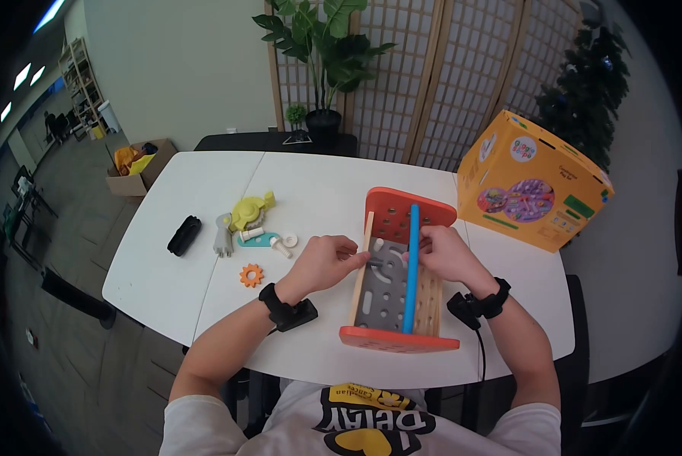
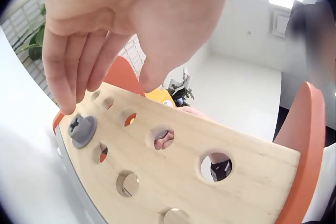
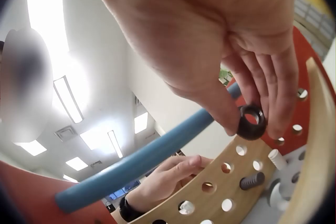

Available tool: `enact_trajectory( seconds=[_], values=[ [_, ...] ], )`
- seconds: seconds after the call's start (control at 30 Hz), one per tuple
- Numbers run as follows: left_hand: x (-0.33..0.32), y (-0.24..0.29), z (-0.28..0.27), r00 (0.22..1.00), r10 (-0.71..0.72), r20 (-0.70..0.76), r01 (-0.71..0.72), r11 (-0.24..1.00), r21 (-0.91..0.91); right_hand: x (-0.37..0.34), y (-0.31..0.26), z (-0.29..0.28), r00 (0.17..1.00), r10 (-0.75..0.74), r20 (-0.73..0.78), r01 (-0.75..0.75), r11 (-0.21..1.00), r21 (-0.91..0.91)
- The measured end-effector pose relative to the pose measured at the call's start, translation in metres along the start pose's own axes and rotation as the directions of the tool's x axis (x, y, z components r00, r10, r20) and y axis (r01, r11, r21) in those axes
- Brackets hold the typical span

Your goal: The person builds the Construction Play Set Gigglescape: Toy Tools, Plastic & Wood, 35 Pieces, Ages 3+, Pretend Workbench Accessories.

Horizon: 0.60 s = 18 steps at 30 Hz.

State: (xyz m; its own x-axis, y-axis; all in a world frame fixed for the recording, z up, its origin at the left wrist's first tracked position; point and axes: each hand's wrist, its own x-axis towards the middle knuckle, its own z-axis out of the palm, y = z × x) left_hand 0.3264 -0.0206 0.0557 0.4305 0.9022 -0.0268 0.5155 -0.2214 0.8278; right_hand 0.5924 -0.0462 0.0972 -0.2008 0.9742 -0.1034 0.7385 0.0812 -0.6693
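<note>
My right hand (image 1: 447, 254) pinches a dark ring-shaped nut (image 3: 252, 122) between thumb and fingers, inside the toy bench, near the threaded end of a grey bolt (image 3: 252, 180). That bolt passes through the bench's wooden side panel (image 2: 173, 129); its slotted head (image 2: 82, 129) shows on the outer face. Just above this head hang the nearly straight fingers of my left hand (image 2: 131, 19), thumb by the panel's upper edge; contact cannot be told. Red end boards (image 1: 398, 340) and a blue bar (image 1: 411, 273) frame the bench. A short white peg (image 3: 276, 158) stands inside.
Left on the white table (image 1: 166, 304) lie a black case (image 1: 184, 235), a yellow piece (image 1: 251, 211), a grey piece (image 1: 223, 235), a teal strip (image 1: 259, 241), white bolts (image 1: 282, 247) and an orange gear (image 1: 252, 276). An orange box (image 1: 534, 182) stands at the back right.
</note>
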Motion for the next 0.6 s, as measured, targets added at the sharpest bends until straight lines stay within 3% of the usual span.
enact_trajectory(
  seconds=[0.1, 0.2, 0.5, 0.6],
  values=[
    [-0.001, 0.004, -0.002, 0.999, -0.036, 0.011, 0.037, 0.998, -0.050, 0.015, 0.006, 0.007, 1.000, 0.007, 0.023, -0.005, 0.994, -0.105],
    [0.002, 0.000, -0.001, 0.999, -0.038, 0.009, 0.039, 0.998, -0.052, 0.023, 0.004, 0.012, 0.991, 0.030, 0.131, -0.022, 0.998, -0.061],
    [0.002, 0.000, -0.001, 0.999, -0.032, 0.008, 0.032, 0.996, -0.079, 0.050, 0.027, 0.028, 0.928, 0.087, 0.363, -0.187, 0.950, 0.251],
    [0.002, 0.000, 0.001, 0.999, -0.040, -0.005, 0.040, 0.995, -0.089, 0.046, 0.025, 0.028, 0.929, 0.079, 0.361, -0.235, 0.880, 0.413]
  ],
)
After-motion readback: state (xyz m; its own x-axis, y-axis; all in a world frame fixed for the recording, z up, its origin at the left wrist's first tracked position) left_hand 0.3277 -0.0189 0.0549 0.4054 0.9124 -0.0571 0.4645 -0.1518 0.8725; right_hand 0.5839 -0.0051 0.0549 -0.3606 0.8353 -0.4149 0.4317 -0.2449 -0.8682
